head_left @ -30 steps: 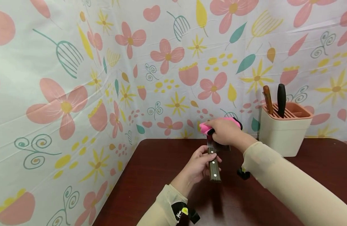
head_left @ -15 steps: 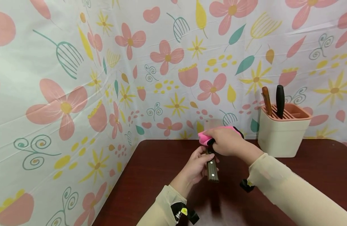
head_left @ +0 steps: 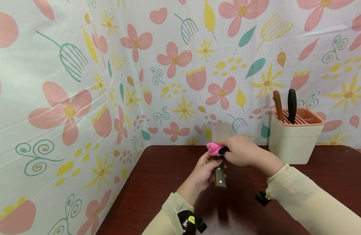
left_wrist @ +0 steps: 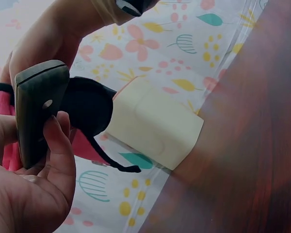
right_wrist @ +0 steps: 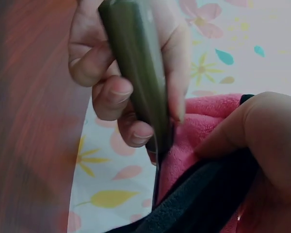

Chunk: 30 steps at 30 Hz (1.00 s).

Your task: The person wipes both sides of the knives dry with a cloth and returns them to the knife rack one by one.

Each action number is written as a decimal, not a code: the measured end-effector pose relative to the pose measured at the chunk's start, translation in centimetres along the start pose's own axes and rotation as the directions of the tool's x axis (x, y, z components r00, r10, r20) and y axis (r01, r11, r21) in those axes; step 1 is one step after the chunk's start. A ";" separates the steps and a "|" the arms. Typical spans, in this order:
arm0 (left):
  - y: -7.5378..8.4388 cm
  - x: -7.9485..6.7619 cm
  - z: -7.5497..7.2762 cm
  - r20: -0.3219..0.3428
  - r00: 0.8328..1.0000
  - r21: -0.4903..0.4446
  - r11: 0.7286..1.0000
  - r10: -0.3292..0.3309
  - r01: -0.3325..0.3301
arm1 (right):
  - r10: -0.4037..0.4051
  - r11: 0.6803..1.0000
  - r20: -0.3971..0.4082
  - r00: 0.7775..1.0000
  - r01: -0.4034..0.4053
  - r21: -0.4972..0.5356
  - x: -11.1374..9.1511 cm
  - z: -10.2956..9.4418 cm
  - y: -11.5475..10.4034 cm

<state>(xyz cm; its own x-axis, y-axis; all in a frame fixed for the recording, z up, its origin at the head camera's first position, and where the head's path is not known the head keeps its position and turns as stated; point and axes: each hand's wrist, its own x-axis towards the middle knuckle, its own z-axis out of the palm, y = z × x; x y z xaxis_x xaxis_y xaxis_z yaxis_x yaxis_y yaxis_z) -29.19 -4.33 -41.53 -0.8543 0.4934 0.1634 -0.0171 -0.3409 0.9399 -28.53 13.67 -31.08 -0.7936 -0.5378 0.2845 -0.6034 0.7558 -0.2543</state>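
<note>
In the head view my left hand grips the dark wooden handle of a cleaver, whose broad blade points up and away towards the wall. My right hand pinches a pink cloth with black edging round the base of the blade, just above the handle. In the right wrist view the cloth lies against the blade, seen nearly edge-on, and the left fingers curl round the handle. The left wrist view shows the riveted handle close up; the cloth and right hand hide part of the blade.
A cream knife block with an orange slotted top stands at the back right of the dark red table. An orange-brown handle and a black handle stick up from it. Flower-patterned sheeting covers the walls behind and at left.
My right hand has slid the cloth down the blade towards the handle, and more of the blade's upper part shows now. The left hand has hardly moved on the handle.
</note>
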 end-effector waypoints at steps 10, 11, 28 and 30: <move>0.0 0.0 0.1 -0.031 0.999 0.012 1.000 -0.025 0.025 | -0.027 0.990 0.051 0.998 0.020 0.143 -0.2 -0.9 0.6; 0.0 0.0 0.1 -0.029 0.999 0.014 1.000 -0.024 0.024 | -0.028 0.986 0.058 0.998 0.019 0.163 -0.2 -1.0 0.7; 0.0 -0.2 0.5 -0.017 0.999 0.042 0.999 -0.034 0.035 | -0.082 0.948 0.171 0.982 0.023 0.318 -0.1 -2.9 2.1; -0.1 -0.2 0.5 -0.020 0.999 0.041 0.998 -0.043 0.044 | -0.081 0.943 0.197 0.977 0.011 0.334 0.0 -3.3 2.3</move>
<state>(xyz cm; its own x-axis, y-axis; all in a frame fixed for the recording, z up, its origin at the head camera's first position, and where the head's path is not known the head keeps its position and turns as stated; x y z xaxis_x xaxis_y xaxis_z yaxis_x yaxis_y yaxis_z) -28.80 -4.02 -41.49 -0.8629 0.4916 0.1171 -0.0329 -0.2858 0.9577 -29.67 16.56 -28.63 -0.7421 -0.6601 0.1166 -0.6034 0.5820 -0.5452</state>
